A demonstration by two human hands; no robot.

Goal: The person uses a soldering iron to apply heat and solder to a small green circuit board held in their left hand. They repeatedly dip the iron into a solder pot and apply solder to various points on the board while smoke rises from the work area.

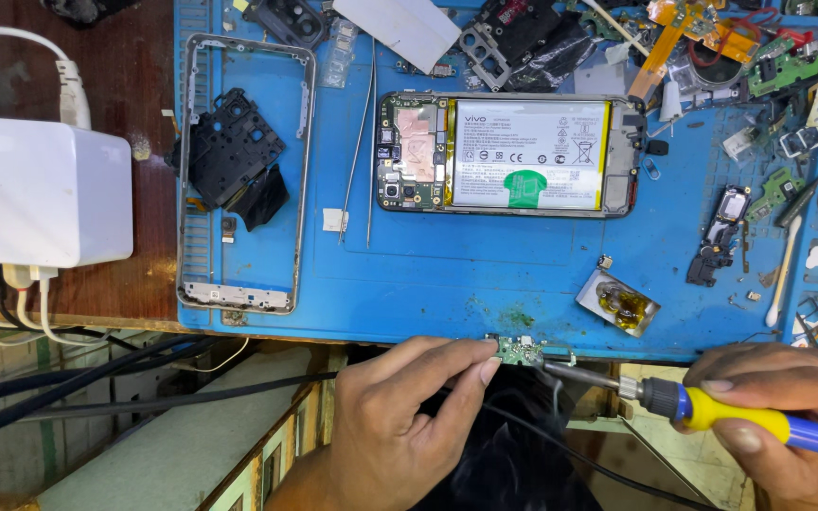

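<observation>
The left hand reaches up from below with its fingers curled, index fingertip and thumb pinching a small green circuit board against the front edge of the counter, while the right hand is closed around the yellow-and-blue grip of a soldering iron lying nearly level, its metal tip touching the board's right end. Beyond them on the blue rubber mat lie an opened phone with a white-labelled battery, a thin pair of tweezers, a grey phone frame holding a black plastic cover, and a small foil-wrapped part. Scattered black and green parts crowd the right side, a glossy white charger sits on bare wood at the left, and nothing lies between the hands and the board.
</observation>
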